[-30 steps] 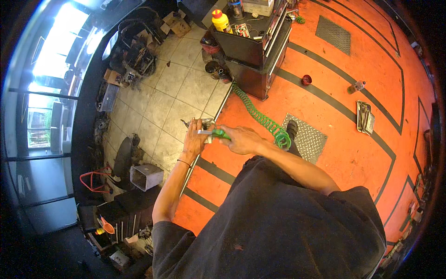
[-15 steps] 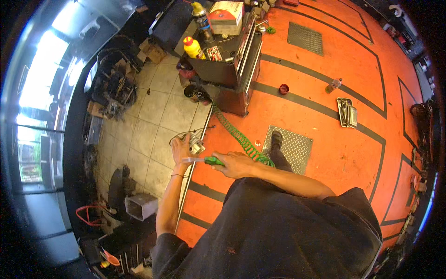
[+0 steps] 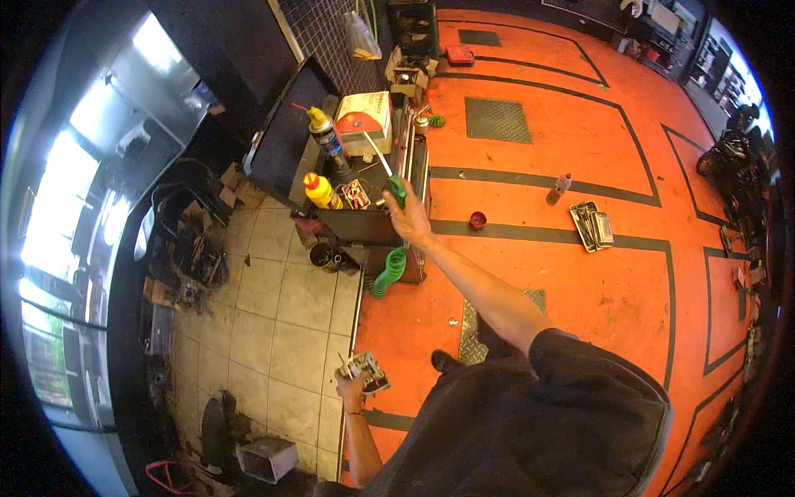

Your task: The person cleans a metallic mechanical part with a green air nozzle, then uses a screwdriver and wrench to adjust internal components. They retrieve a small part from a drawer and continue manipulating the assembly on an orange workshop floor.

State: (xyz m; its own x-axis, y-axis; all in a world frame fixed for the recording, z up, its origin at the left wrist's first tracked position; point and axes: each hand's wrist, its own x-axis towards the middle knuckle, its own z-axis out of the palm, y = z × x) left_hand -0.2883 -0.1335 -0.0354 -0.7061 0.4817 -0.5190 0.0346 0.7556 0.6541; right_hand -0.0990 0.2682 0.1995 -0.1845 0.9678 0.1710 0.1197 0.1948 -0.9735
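**Green air tool held out over the tool cart**

The right hand [image 3: 407, 217] is stretched forward, closed around a green-handled air blow gun [image 3: 397, 189] with a thin metal nozzle pointing up over the dark tool cart [image 3: 364, 224]. A green coiled hose [image 3: 389, 272] hangs below it beside the cart. The left hand [image 3: 354, 388] grips a small grey metal part [image 3: 366, 370] low over the tiled floor [image 3: 281, 306]. On the cart stand a yellow squeeze bottle with red cap [image 3: 318, 190], a spray can [image 3: 328, 137] and a white box [image 3: 364, 112].
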